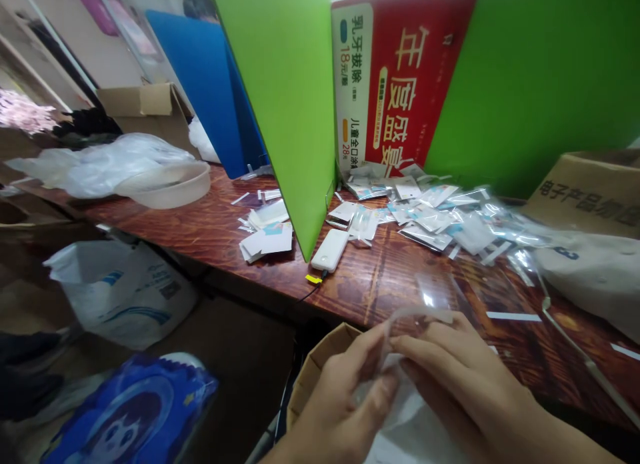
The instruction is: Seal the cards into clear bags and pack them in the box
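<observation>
Clear film (420, 312), prob a thin plastic sleeve, is up off the table btwn both hands, arched at the top & catching light. Shd be v light, floppy & a bit slippery; likely creases or tears b4 anything else, so best hold is a soft pinch at the edge, thumb vs forefinger, not mid-sheet. L hand (345, 391), approx 8 o'clock of it, pinches its near-left edge, thumb bent in; R hand (465, 371), approx 4-5 o'clock, has fingers curled over it, gripping too, tho some tips are hidden. White stuff (415, 431) at 6 o'clock below hands: paper, bag or cloth, can't tell

Further out: white strip (514, 317) at 3 o'clock on the wood table (370, 291); pile of clear-wrapped packets (445, 214) at 12-1; white device (330, 249) w/ a cable at 10; loose cards (267, 241) past it, also nr 10. Paper-brown carton (320, 357) at 8, partly behind L hand. White cap (590, 271) btwn 2 & 3, green partition (285, 104) nr 11, blue printed bag (135, 411) low at 8-9
</observation>
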The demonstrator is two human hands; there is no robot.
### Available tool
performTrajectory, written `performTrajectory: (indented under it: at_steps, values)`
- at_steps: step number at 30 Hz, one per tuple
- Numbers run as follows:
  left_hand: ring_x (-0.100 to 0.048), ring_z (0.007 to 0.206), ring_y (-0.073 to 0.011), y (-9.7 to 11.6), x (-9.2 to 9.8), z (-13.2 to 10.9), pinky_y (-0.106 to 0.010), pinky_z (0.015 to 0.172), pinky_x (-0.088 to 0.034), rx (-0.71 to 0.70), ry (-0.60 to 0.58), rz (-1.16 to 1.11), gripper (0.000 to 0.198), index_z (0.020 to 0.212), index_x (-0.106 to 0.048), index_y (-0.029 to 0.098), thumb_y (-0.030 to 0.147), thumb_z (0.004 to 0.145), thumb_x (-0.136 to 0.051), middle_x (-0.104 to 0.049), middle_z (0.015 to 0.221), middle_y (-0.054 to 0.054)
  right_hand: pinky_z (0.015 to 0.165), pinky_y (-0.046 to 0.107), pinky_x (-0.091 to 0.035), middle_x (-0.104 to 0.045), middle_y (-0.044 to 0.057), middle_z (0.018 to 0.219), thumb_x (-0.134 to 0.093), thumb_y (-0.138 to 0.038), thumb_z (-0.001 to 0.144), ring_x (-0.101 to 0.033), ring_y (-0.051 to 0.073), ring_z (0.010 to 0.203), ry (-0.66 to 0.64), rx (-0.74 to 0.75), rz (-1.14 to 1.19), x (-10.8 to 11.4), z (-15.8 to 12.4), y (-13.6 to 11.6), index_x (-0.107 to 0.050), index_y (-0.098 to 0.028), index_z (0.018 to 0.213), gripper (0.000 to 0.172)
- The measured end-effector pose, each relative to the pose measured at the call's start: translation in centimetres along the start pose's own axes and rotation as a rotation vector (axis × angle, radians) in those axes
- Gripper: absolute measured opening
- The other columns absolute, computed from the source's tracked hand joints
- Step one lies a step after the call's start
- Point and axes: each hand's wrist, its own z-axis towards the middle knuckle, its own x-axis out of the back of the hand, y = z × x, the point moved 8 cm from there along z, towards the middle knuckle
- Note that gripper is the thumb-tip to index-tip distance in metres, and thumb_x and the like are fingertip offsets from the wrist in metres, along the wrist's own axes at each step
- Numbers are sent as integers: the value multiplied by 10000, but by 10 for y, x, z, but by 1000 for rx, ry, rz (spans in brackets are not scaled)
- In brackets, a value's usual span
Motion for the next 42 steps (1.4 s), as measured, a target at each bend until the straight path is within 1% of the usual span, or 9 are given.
performTrajectory:
  at_steps: [5, 13, 20, 23, 27, 31, 34, 38, 42]
  values:
    - [-711, 937, -211, -16, 14, -4, -293, 824, -571, 154, 161, 135, 480, 1457, -442, 248, 398, 1001, -435, -681, 1272, -87, 1045, 434, -274, -685, 57, 972, -520, -140, 964, -574, 209, 948, 184, -105, -203, -2, 10, 3, -637, -179, 1106, 189]
    - [-673, 831, -224, -20, 15, -8, -332, 844, -523, 173, 149, 343, 456, 1385, -507, 177, 352, 975, -410, -730, 1002, -97, 856, 390, -359, -671, 96, 940, -358, -191, 1026, -516, 252, 933, 16, 14, -286, -27, 18, 7, -665, -98, 1019, 320]
    - [-624, 660, -185, -19, 9, -4, -295, 730, -498, 166, 36, 414, 408, 1351, -522, 181, 249, 975, -377, -695, 798, -35, 715, 369, -404, -604, 95, 841, -527, -77, 883, -467, 239, 782, -262, 127, -267, -43, 14, 5, -647, -111, 879, 125]
    - [-631, 650, -179, -17, 8, -3, -309, 796, -507, 158, 19, 391, 403, 1352, -521, 195, 245, 976, -384, -697, 797, -31, 670, 358, -389, -572, 74, 766, -494, -42, 866, -447, 216, 715, -244, 156, -316, -46, 14, 7, -593, -139, 750, 181]
    - [-683, 828, -220, -25, 16, -12, -317, 797, -534, 198, 88, 270, 355, 1290, -555, 236, 332, 975, -423, -716, 905, -58, 646, 305, -412, -570, 46, 698, -433, -105, 898, -513, 183, 680, 57, -87, -275, -3, 22, 46, -541, -176, 729, 213]
    - [-704, 844, -235, -49, 40, -30, -289, 686, -561, 349, 329, -127, 335, 1112, -558, 210, 473, 904, -568, -725, 959, -84, 500, 266, -361, -568, 12, 639, -448, -211, 908, -510, 154, 531, 261, -441, -337, 47, 0, 87, -548, -183, 818, 138]
    - [-687, 686, -174, -61, 57, -39, -224, 589, -529, 405, 516, -309, 345, 999, -529, 216, 493, 847, -667, -718, 819, -23, 512, 245, -414, -615, 7, 666, -416, -222, 912, -566, 145, 549, -7, -511, -132, 19, -30, 80, -573, -190, 858, 169]
    - [-664, 577, -145, -60, 56, -38, -209, 549, -516, 439, 498, -428, 364, 1000, -510, 220, 473, 830, -709, -702, 693, 10, 615, 258, -475, -666, 64, 805, -368, -158, 898, -632, 166, 713, -628, -466, 229, -57, -78, 39, -635, -176, 820, 279]
    - [-677, 597, -147, -51, 43, -37, -217, 576, -533, 491, 412, -488, 417, 1092, -522, 201, 444, 824, -730, -741, 733, -26, 752, 332, -485, -667, 86, 868, -422, -298, 953, -628, 204, 841, -611, -611, 410, -63, -81, 41, -686, -171, 832, 316]
